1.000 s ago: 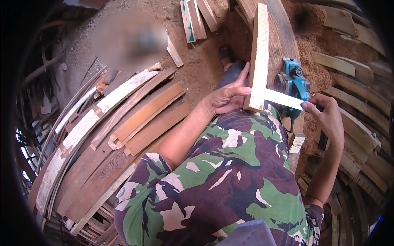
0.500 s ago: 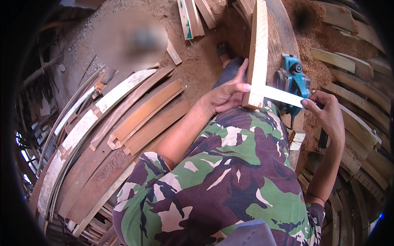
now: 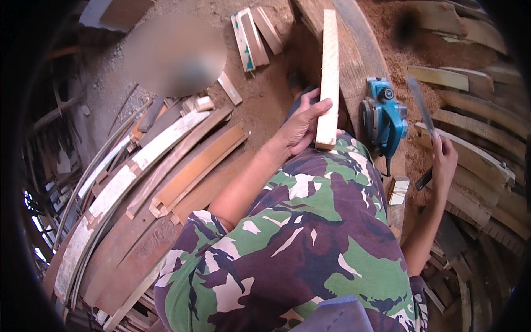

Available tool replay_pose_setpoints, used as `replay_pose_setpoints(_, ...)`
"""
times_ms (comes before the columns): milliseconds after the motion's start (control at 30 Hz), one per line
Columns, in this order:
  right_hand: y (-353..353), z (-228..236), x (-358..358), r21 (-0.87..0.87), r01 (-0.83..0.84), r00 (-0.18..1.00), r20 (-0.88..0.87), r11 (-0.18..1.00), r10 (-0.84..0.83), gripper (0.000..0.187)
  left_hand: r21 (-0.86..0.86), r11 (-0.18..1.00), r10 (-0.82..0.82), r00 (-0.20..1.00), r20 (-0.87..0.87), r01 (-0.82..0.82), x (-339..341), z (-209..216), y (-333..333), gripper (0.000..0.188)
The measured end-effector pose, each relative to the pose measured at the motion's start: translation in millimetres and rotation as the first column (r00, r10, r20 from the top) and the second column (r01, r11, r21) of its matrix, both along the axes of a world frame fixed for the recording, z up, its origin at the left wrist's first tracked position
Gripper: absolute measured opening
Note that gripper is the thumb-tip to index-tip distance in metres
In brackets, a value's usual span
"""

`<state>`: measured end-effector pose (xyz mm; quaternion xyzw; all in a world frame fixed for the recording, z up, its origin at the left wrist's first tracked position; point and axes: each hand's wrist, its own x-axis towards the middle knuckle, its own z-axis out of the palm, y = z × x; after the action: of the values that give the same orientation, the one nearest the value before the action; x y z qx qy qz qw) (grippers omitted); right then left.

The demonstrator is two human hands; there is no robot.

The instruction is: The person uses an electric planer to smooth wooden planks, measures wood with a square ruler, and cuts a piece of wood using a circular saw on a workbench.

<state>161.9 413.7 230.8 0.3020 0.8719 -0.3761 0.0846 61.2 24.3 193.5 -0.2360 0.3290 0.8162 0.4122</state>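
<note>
My left hand [image 3: 301,126] is closed around the near end of a pale squared wooden bar [image 3: 329,72], its thumb lying on the top face. The bar points away from me, its near end over my lap and its far part above the bench. Out to the right, my right hand [image 3: 444,163] pinches a flat metal strip [image 3: 422,105] like a ruler, tilted upward and blurred by motion. Between the two hands a blue electric planer [image 3: 384,119] rests on the wooden bench [image 3: 359,39].
Stacked boards [image 3: 193,166] lie to my left, some orange-brown, some white-faced. More curved planks [image 3: 475,119] spread at the right beside wood shavings [image 3: 395,47]. Short boards [image 3: 251,41] lie on the ground ahead. A small pale block [image 3: 398,190] sits by the bench's near end.
The metal strip has come off the bar and swung right and upward with my right hand. My left hand keeps hold of the bar, which has turned slightly.
</note>
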Motion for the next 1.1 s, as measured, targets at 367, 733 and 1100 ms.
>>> replay_pose_setpoints(367, 3, -201, 377, 0.477, 0.783, 0.422, 0.063, 0.398, -0.905, 0.046, -0.092, 0.989, -0.123, 0.986, -0.114, 0.113, -78, 65, 28, 0.084)
replay_pose_setpoints(733, -53, -223, 412, 0.75, 0.644, 0.087, 0.126, 0.152, -0.988, 0.043, -0.014, 0.992, -0.125, 0.986, -0.108, 0.124, -101, 75, 40, 0.08)
replay_pose_setpoints(1100, -27, -176, 286, 0.562, 0.81, 0.446, -0.404, 0.168, -0.798, 0.037, -0.127, 0.984, -0.123, 0.992, 0.02, 0.124, -70, 40, 2, 0.063)
